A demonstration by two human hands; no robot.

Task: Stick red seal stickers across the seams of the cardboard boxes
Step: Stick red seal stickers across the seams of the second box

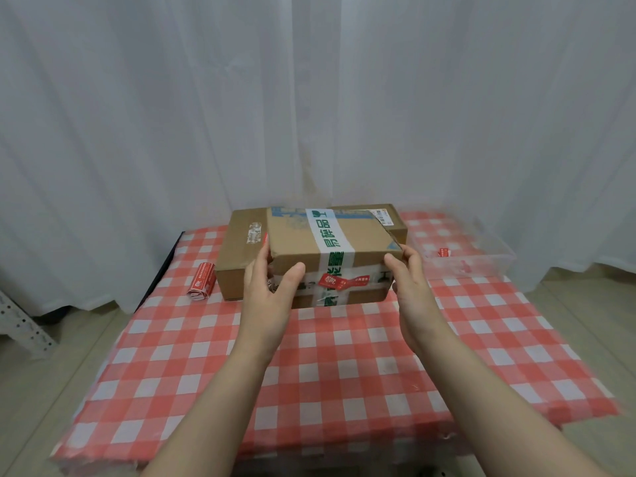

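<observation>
You are gripping the taped cardboard box (pixel 296 239) by its two ends. Your left hand (pixel 272 287) is curling round the left end with the thumb on the near face, and your right hand (pixel 409 280) is clasping the right end. The box is being held at the far part of the checked surface (pixel 344 356), just in front of a larger cardboard box (pixel 237 256). Red seal stickers (pixel 332 281) are crossing the tape on its near face. A sticker roll (pixel 203 280) is lying to the left, and a clear tray (pixel 481 259) is standing to the right.
</observation>
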